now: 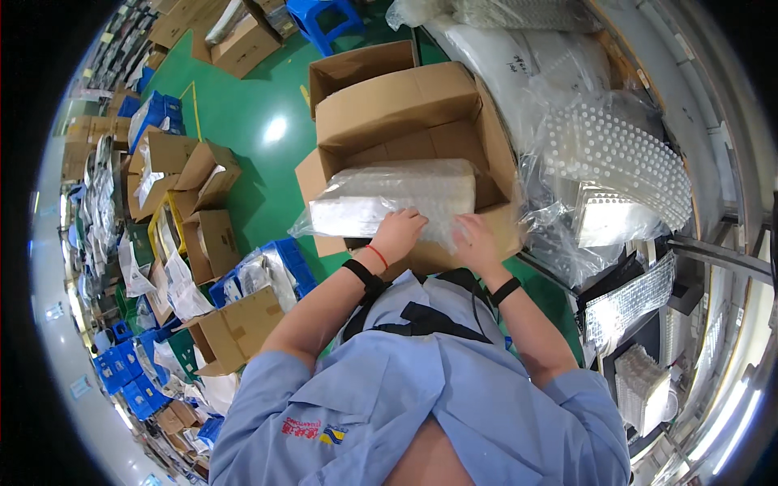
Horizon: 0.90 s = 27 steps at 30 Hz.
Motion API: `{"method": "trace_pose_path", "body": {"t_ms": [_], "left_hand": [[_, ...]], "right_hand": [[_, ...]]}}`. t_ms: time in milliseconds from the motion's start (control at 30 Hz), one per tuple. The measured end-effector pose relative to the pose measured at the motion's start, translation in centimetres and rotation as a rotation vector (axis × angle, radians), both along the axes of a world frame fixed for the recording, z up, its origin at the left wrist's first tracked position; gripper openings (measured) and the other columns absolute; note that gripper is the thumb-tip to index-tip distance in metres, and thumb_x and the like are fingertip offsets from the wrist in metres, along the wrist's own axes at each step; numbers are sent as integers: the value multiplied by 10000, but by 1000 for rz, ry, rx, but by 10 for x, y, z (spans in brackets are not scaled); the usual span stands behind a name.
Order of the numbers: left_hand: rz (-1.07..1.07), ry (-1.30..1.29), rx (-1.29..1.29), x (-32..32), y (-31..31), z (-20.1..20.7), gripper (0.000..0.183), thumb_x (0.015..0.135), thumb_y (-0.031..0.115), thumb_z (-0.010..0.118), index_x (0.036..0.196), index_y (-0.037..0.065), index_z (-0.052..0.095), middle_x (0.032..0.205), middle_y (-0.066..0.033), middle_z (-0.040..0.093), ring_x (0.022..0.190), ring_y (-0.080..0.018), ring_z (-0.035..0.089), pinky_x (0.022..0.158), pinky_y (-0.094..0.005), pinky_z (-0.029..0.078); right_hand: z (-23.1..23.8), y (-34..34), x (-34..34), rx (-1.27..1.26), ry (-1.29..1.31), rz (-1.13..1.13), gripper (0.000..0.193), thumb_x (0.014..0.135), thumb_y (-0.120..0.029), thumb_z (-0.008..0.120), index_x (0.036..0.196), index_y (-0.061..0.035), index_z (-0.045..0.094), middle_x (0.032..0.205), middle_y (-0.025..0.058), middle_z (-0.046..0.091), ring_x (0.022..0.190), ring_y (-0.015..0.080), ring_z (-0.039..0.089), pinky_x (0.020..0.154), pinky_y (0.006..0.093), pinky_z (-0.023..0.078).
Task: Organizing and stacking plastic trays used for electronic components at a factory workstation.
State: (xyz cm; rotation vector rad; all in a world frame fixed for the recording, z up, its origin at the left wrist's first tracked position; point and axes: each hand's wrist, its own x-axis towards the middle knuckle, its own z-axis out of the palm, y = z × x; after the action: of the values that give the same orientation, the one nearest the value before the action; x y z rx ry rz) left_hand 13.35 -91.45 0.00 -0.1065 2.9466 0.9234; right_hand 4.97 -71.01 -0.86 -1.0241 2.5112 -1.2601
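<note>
In front of me a clear plastic bag (pixel 442 188) with a flat stack of white, sheet-like pieces (pixel 348 217) lies across the near part of a large open cardboard box (pixel 393 105). My left hand (pixel 397 232) is closed on the near edge of this bag, its fingers curled over the plastic. At the bag's near right part my right hand (pixel 476 245) has its fingers bent on the film, slightly blurred. Loose film trails off past the left side of the box. What exactly the stacked pieces are, I cannot tell.
Bubble-wrap sheets (pixel 616 154) and bagged white packs (pixel 519 69) pile up on the right, beside a metal rail (pixel 721 257). Cardboard cartons (pixel 235 328) and blue crates (pixel 296 267) line the left. A blue stool (pixel 324 20) stands beyond the box on the green floor (pixel 263 174).
</note>
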Motion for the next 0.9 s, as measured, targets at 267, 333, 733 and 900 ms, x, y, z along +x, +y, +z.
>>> {"method": "trace_pose_path", "body": {"t_ms": [267,333,733,900], "left_hand": [[-68,24,-62,7,3,3,184,848,106,531,982,82,655,946,-97,610,903,-306,591,807,-421,464],[-41,5,-52,7,4,4,190,848,104,530,987,90,658,944,-92,611,911,-301,590,810,-416,462],[43,-1,15,-1,10,20,196,836,134,574,1017,100,641,1000,-97,606,1004,-327,563,846,-437,452],[5,69,-9,-18,20,18,180,845,175,596,1003,102,641,998,-94,615,1017,-323,559,855,-430,446]], "right_hand": [[0,-20,-8,177,129,134,245,817,-224,658,1015,-79,669,983,87,618,930,296,579,839,387,464],[-4,-20,-8,167,101,95,213,817,-217,654,980,-82,678,961,80,625,922,290,581,826,389,466],[10,-9,-5,69,10,-92,124,853,-148,607,905,-65,683,909,89,672,877,286,612,778,381,490],[20,-13,-2,91,25,-101,138,854,-154,599,915,-51,668,916,96,673,894,290,616,785,386,493]]}}
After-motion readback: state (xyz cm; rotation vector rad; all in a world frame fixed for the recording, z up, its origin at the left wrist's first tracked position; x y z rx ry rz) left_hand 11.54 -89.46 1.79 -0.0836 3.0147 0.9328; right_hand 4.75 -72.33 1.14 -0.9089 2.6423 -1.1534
